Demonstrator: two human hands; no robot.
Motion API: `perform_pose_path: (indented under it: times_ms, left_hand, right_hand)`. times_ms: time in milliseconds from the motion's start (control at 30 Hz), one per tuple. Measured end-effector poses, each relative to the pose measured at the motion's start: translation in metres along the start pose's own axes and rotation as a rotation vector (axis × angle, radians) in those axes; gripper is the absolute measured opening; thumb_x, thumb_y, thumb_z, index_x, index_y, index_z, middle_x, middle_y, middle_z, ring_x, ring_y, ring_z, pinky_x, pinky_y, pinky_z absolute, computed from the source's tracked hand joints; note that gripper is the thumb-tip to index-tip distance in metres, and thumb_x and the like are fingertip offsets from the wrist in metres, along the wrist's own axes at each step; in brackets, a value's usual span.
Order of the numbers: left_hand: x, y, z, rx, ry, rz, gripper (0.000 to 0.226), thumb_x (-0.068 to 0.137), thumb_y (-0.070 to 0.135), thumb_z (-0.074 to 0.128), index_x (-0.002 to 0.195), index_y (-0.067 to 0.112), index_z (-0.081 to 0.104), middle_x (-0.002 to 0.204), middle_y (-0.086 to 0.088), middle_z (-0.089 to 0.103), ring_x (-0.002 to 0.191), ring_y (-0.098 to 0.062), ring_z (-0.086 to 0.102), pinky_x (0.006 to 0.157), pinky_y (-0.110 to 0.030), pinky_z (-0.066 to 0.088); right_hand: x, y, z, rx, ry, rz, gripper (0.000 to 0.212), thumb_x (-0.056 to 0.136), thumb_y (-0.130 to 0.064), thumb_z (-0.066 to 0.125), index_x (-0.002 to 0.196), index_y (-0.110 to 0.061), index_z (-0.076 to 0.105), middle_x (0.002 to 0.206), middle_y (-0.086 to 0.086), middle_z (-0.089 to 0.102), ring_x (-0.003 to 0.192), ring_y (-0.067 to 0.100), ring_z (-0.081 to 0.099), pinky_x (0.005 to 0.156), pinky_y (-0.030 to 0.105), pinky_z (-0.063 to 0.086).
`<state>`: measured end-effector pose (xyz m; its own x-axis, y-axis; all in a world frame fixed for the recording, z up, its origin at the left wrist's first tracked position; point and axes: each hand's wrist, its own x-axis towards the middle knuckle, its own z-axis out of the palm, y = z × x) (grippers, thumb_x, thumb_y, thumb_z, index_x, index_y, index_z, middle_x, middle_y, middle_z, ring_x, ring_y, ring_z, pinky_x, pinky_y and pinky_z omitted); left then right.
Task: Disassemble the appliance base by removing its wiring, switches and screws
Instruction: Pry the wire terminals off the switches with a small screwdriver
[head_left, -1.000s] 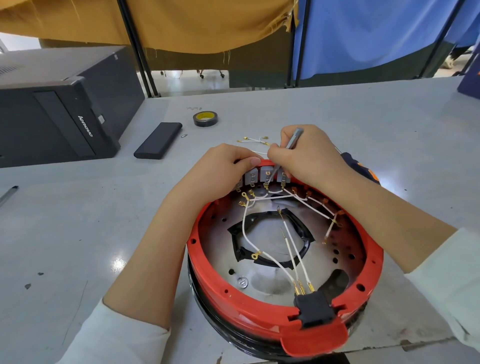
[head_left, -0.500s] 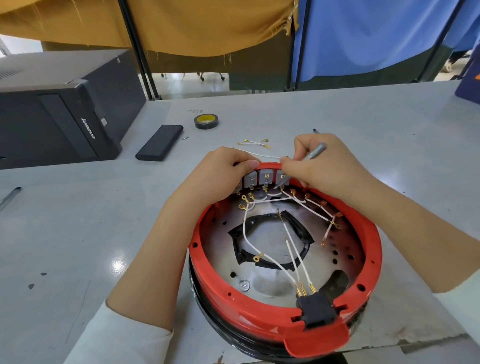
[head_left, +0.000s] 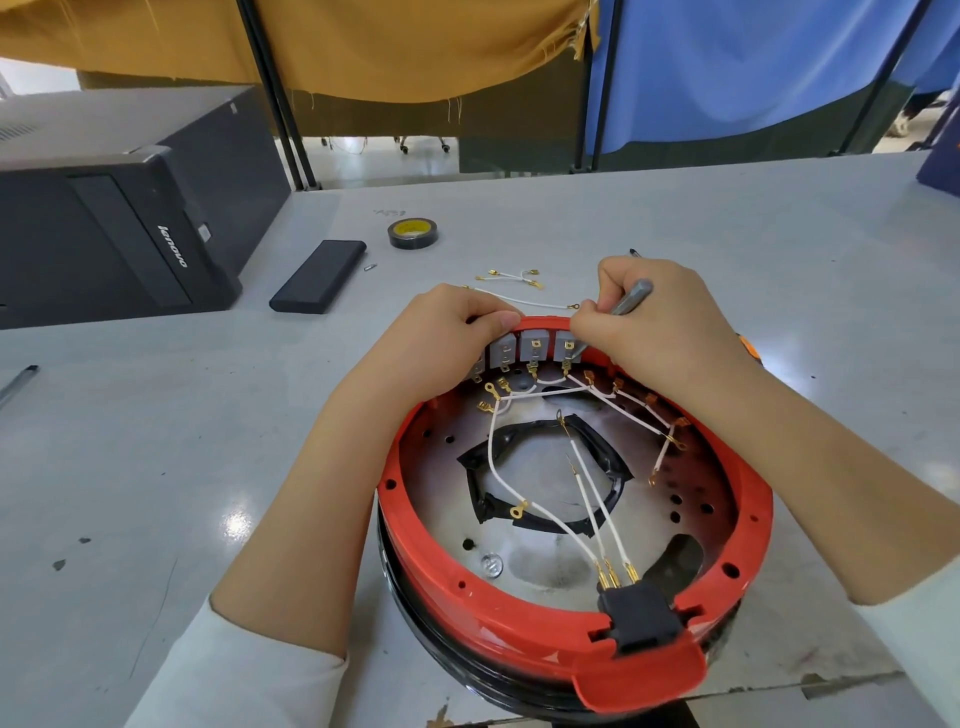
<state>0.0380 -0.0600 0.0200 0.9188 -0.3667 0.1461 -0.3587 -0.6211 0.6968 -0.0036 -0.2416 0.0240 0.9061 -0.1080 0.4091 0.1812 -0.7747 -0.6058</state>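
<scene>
Red appliance base (head_left: 498, 613), L hand (head_left: 441, 338) fingers gripping rim, R hand (head_left: 654, 332) fingers round metal tool (head_left: 631, 297), "lenovo" PC (head_left: 119, 208)

I count: one round red plastic appliance base (head_left: 519, 597); four grey rectangular switches (head_left: 535, 345) on its far wall; one black plug socket (head_left: 641, 618) with three white wires; one roll of black tape (head_left: 413, 232); one flat black bar (head_left: 318, 283); one black computer tower (head_left: 119, 208); two hands.

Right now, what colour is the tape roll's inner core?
Yellow inside the black tape roll, clearest in the head view.
</scene>
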Motion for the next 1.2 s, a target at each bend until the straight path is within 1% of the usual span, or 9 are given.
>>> perform_pose_path:
  times_ms: [133,233,367,567,667,800,867,1000,1200]
  left_hand:
    - [0.001,0.000,0.000,0.009,-0.002,0.010,0.023,0.095,0.033,0.051,0.106,0.028,0.070,0.096,0.017,0.064,0.088,-0.002,0.055,0.067,-0.002,0.034]
    - [0.001,0.000,-0.001,0.025,0.001,0.018,0.022,0.095,0.032,0.051,0.105,0.028,0.071,0.086,0.020,0.062,0.076,0.003,0.052,0.059,0.004,0.032]
    - [0.001,0.000,-0.002,0.051,-0.006,0.027,0.022,0.095,0.032,0.051,0.104,0.029,0.071,0.091,0.017,0.064,0.084,-0.003,0.055,0.062,0.000,0.033]
    - [0.001,0.000,-0.001,0.038,0.007,0.014,0.023,0.095,0.033,0.051,0.106,0.027,0.071,0.078,0.025,0.059,0.070,0.004,0.052,0.058,0.003,0.033]
    - [0.000,0.001,-0.001,0.038,0.002,0.016,0.023,0.095,0.034,0.051,0.107,0.028,0.070,0.091,0.017,0.064,0.083,-0.002,0.054,0.062,-0.001,0.033]
    - [0.001,0.001,-0.001,0.054,0.004,0.018,0.024,0.095,0.033,0.050,0.107,0.027,0.070,0.087,0.018,0.061,0.082,-0.003,0.051,0.059,0.003,0.032]
    - [0.001,0.001,-0.001,0.055,-0.003,0.014,0.024,0.095,0.034,0.050,0.108,0.028,0.070,0.094,0.016,0.064,0.085,-0.003,0.052,0.061,0.000,0.033]
    - [0.001,0.001,-0.001,0.043,-0.015,0.014,0.023,0.095,0.033,0.051,0.108,0.027,0.070,0.108,0.010,0.068,0.096,-0.006,0.057,0.076,-0.020,0.037]
    - [0.001,0.001,-0.002,0.053,-0.012,0.015,0.023,0.095,0.033,0.052,0.107,0.028,0.070,0.106,0.010,0.069,0.098,-0.009,0.058,0.078,-0.021,0.039]
  right_hand:
    - [0.000,-0.001,-0.001,0.001,-0.027,0.017,0.031,0.079,-0.016,0.058,0.056,-0.015,0.036,0.051,0.004,0.041,0.046,0.014,0.035,0.046,0.028,0.028]
    - [0.003,-0.003,-0.002,0.021,-0.072,0.053,0.030,0.078,-0.014,0.057,0.057,-0.014,0.035,0.052,0.008,0.041,0.049,0.015,0.035,0.049,0.028,0.026]
    - [0.012,-0.008,-0.004,0.049,-0.152,0.115,0.028,0.076,-0.011,0.058,0.057,-0.012,0.037,0.057,0.013,0.043,0.052,0.019,0.039,0.050,0.027,0.028]
    - [0.007,-0.003,0.002,0.076,-0.047,0.115,0.020,0.076,-0.014,0.057,0.062,-0.009,0.043,0.057,0.013,0.042,0.054,0.021,0.038,0.054,0.030,0.031]
    - [0.002,-0.003,0.005,-0.007,0.025,0.054,0.022,0.078,-0.016,0.057,0.063,-0.008,0.043,0.056,0.007,0.037,0.053,0.018,0.033,0.049,0.029,0.024]
    - [0.002,-0.006,0.004,0.000,-0.007,0.016,0.023,0.079,-0.013,0.056,0.063,-0.006,0.042,0.056,0.009,0.037,0.053,0.019,0.034,0.050,0.030,0.024]
    - [0.007,-0.008,0.001,0.037,-0.056,0.050,0.021,0.079,-0.012,0.056,0.063,-0.005,0.043,0.057,0.013,0.040,0.054,0.020,0.036,0.053,0.030,0.028]
    - [0.011,-0.011,-0.002,0.050,-0.128,0.096,0.017,0.076,-0.009,0.056,0.063,-0.006,0.045,0.060,0.016,0.040,0.057,0.023,0.036,0.057,0.029,0.029]
    - [0.014,-0.012,-0.002,0.054,-0.145,0.113,0.017,0.075,-0.006,0.055,0.064,-0.006,0.043,0.062,0.016,0.039,0.059,0.023,0.034,0.057,0.029,0.027]
